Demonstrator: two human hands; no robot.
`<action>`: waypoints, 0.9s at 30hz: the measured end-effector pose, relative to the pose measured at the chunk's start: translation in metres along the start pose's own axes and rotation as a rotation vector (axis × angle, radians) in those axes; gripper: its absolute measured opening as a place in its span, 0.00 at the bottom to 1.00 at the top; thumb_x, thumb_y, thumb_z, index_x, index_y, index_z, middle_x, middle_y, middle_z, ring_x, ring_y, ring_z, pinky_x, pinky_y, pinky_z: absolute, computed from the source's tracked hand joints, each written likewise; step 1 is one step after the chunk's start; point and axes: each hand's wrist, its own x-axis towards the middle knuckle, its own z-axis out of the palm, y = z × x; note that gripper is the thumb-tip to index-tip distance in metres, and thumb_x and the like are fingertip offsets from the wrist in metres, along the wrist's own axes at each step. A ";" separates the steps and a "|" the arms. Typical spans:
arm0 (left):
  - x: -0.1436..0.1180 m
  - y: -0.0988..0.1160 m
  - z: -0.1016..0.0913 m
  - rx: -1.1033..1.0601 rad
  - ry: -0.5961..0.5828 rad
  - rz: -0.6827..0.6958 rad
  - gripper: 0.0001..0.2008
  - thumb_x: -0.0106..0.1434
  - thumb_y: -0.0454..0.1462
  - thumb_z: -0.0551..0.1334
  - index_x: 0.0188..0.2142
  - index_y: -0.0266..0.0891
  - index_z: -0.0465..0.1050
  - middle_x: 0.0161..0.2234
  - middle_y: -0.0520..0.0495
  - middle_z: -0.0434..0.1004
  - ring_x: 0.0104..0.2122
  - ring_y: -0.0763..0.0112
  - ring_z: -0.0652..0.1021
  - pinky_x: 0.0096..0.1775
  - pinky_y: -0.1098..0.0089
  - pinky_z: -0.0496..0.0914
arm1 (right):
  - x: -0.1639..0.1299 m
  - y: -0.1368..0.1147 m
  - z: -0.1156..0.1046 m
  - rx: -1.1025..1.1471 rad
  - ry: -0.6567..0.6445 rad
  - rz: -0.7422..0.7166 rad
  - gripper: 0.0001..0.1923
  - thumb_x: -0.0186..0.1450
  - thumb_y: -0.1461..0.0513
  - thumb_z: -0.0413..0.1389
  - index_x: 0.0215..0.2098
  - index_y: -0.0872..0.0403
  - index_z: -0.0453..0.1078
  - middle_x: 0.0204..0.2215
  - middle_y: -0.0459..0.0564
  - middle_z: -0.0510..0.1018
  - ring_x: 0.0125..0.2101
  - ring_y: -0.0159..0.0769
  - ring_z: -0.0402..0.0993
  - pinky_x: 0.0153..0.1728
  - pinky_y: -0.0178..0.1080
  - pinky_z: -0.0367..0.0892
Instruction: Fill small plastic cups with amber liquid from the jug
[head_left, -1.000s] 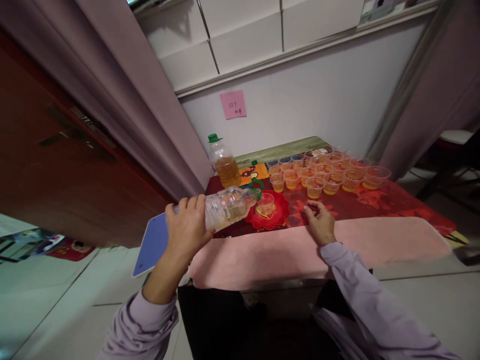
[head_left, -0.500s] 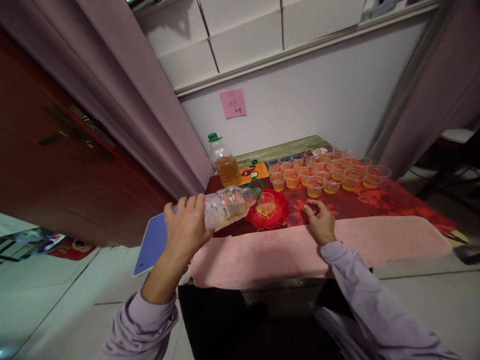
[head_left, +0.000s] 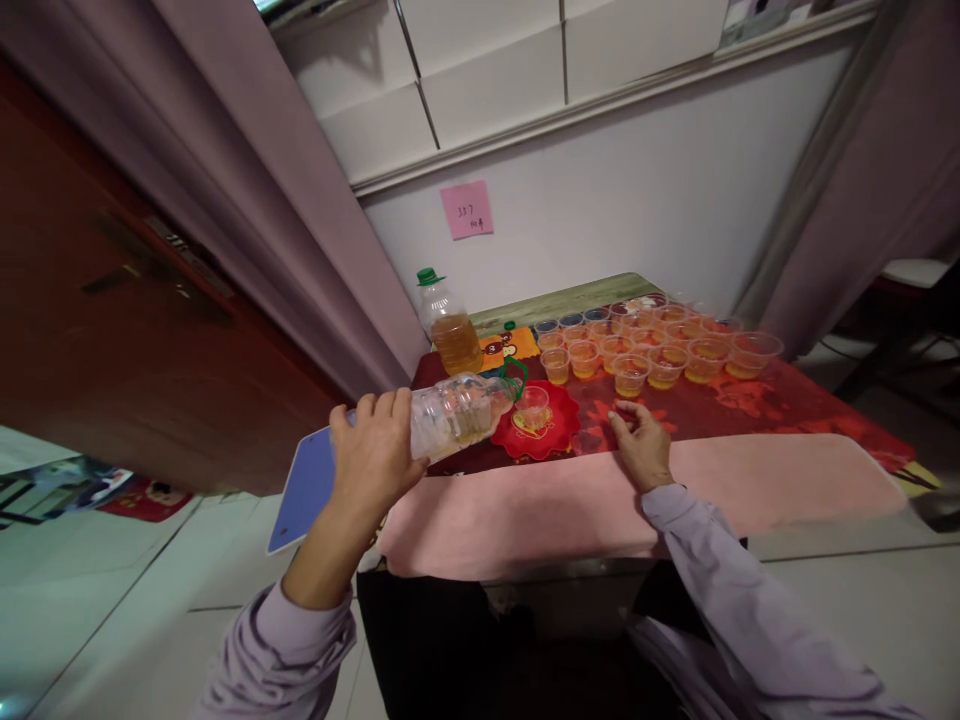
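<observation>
My left hand (head_left: 379,440) is wrapped round a clear plastic bottle (head_left: 461,412) that lies tilted nearly level, its neck to the right. Some yellowish liquid shows low inside it, and a green ring handle (head_left: 514,376) sits at the neck. The mouth is at the left rim of a clear plastic cup (head_left: 533,405), which stands on a red scalloped plate (head_left: 553,440). Whether liquid is flowing cannot be made out. My right hand (head_left: 641,443) rests at the pink cloth's edge, right of the plate, loosely curled with thumb and forefinger apart, holding nothing.
Several clear cups (head_left: 631,374) with yellow liquid stand in rows at the back right. A large green-capped bottle (head_left: 455,338) of amber liquid is at the back left, near a loose green cap (head_left: 510,325). A pink cloth (head_left: 517,520) covers the table's front edge.
</observation>
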 end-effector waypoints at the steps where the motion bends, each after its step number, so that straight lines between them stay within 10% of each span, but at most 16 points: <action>1: 0.000 0.000 0.000 0.004 0.000 0.002 0.37 0.62 0.39 0.72 0.69 0.35 0.67 0.65 0.29 0.79 0.65 0.37 0.74 0.65 0.39 0.63 | 0.000 0.000 0.000 0.000 -0.003 0.002 0.41 0.62 0.31 0.59 0.51 0.56 0.82 0.37 0.59 0.87 0.32 0.46 0.79 0.42 0.51 0.76; 27: 0.000 0.002 -0.005 0.005 0.019 0.015 0.36 0.61 0.38 0.71 0.68 0.39 0.68 0.65 0.30 0.79 0.64 0.38 0.75 0.64 0.39 0.64 | 0.001 0.007 0.002 0.033 -0.028 0.029 0.40 0.63 0.33 0.60 0.53 0.57 0.82 0.36 0.58 0.87 0.32 0.48 0.81 0.42 0.51 0.77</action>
